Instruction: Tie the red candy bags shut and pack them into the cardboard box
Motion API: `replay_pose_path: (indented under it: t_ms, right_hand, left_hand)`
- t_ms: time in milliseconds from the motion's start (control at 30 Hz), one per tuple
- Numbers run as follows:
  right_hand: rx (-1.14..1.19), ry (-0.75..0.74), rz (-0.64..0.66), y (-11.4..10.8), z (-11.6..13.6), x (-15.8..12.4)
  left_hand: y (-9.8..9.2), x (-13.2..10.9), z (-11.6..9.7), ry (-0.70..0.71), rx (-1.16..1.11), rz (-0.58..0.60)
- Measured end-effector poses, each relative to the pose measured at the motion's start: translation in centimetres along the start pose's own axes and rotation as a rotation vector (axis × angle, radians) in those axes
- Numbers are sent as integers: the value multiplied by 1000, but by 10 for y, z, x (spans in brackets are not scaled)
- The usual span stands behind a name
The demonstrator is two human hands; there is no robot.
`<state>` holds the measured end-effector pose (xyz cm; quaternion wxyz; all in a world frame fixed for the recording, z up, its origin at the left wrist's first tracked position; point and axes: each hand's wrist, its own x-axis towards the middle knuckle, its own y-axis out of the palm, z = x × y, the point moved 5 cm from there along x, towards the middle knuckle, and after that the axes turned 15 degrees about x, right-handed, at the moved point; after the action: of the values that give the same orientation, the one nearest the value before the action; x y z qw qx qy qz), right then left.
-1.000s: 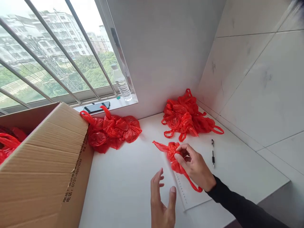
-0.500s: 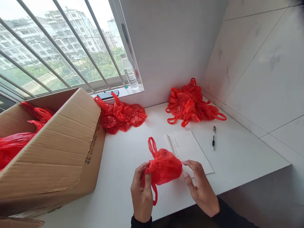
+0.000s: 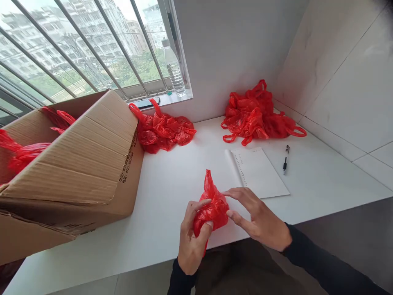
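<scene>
A small red plastic bag [image 3: 218, 213], bunched up with a handle loop sticking up, is held above the front edge of the white table. My left hand [image 3: 194, 239] grips its left side between thumb and fingers. What is inside the bag cannot be made out. At the bag's right side is my right hand [image 3: 256, 217], fingers stretched and thumb apart, the tips at or against the plastic. Beyond that hand lies an open notebook [image 3: 262, 174] with some writing along its left part.
A cardboard box [image 3: 101, 164] with red bags inside stands at the left. Red bags [image 3: 167, 131] lie beside it, and a larger pile [image 3: 251, 114] sits in the back corner. A black pen [image 3: 285, 162] is right of the notebook. A water bottle [image 3: 175, 71] and phone [image 3: 144, 102] rest on the windowsill.
The bag has been turned and drawn nearer the table's front edge. My left hand's fingers now reach further around it, and my right hand remains at its right side. The view has shifted.
</scene>
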<state>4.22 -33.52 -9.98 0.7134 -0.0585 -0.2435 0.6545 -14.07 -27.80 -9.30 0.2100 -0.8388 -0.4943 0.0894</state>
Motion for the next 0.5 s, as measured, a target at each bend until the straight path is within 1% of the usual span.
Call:
replay_pose_path:
  t_ms: [67,100,167,233,333,400,433,500]
  right_hand:
    - [34,-80,38,12,15,6]
    - [34,-98,35,16,17,8]
    - [25,-89,-8,16,13,9]
    - [23,-22,-84,8,4,7]
    - [24,145,-182,-11,-10,-1]
    - [1,204,-201,-18,-13,-5]
    - [-19,200,-198,-19,-12,-6]
    - [-62,138,-181,-17,-6,-5]
  left_hand:
    - [4,-3,-5,0,24,-9]
    - [3,-3,-5,-1,40,-33]
    - [-2,-2,-4,9,86,-114]
    - [-13,0,4,-10,119,-222]
    - [-31,1,20,-82,98,-371]
    - [-36,1,24,-95,83,-415]
    - [-36,0,22,-76,89,-418]
    - [-32,-1,12,-4,151,-386]
